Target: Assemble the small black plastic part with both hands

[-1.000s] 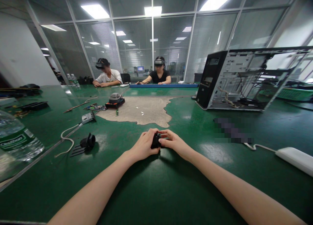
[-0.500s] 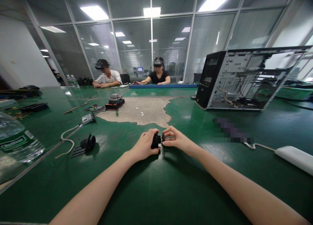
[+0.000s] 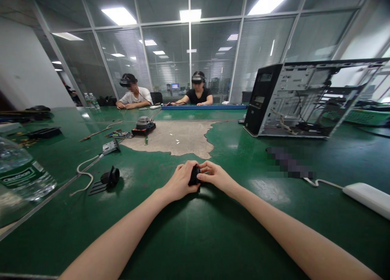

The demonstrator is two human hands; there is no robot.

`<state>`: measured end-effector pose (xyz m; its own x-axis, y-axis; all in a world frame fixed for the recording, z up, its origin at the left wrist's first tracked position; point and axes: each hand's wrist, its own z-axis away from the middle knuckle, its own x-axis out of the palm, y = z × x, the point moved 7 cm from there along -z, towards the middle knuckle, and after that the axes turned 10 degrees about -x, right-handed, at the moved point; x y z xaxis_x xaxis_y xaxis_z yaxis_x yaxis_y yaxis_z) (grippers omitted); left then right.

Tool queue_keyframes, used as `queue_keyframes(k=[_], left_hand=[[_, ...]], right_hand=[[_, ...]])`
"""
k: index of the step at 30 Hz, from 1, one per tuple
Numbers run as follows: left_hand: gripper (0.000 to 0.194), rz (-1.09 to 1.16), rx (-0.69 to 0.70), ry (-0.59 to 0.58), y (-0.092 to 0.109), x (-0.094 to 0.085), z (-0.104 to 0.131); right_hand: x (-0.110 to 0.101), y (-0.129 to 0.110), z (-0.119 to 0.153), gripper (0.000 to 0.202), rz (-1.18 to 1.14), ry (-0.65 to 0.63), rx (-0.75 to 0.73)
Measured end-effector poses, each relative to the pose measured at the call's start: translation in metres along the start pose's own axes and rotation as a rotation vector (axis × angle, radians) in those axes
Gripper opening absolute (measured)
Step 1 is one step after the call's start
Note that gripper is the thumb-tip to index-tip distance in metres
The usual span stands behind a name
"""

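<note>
My left hand is closed around a small black camera-like device, holding it just above or on the green table; I cannot tell which. My right hand pinches at the device's right side. Its fingers cover the round black cap, which is now hidden against the barrel. To the left, a black lens-like part with a slotted bracket lies on the table, apart from both hands.
An opened computer case stands at the right. A water bottle is at the near left, by a metal bracket and cord. A white power strip lies right. Two people sit across the table.
My right hand has moved left, bringing the round black cap from a small gap away up against the device's barrel. My left hand has stayed nearly still.
</note>
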<state>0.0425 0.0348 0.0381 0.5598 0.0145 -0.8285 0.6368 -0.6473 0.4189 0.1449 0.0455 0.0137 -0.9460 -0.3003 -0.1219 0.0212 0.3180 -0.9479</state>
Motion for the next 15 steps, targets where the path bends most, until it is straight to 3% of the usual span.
queue_keyframes(k=[5,11,15], left_hand=[[0.053,0.009,-0.009,0.007,-0.002,0.001,-0.001],[0.053,-0.006,0.003,0.006,-0.002,0.001,-0.001],[0.052,-0.002,0.004,-0.002,-0.001,0.000,-0.001]], right_hand=[[0.004,-0.016,0.006,0.022,0.065,0.014,-0.145],[0.002,-0.001,0.001,0.022,0.058,0.105,-0.065],[0.004,0.004,0.002,0.022,0.068,0.061,-0.036]])
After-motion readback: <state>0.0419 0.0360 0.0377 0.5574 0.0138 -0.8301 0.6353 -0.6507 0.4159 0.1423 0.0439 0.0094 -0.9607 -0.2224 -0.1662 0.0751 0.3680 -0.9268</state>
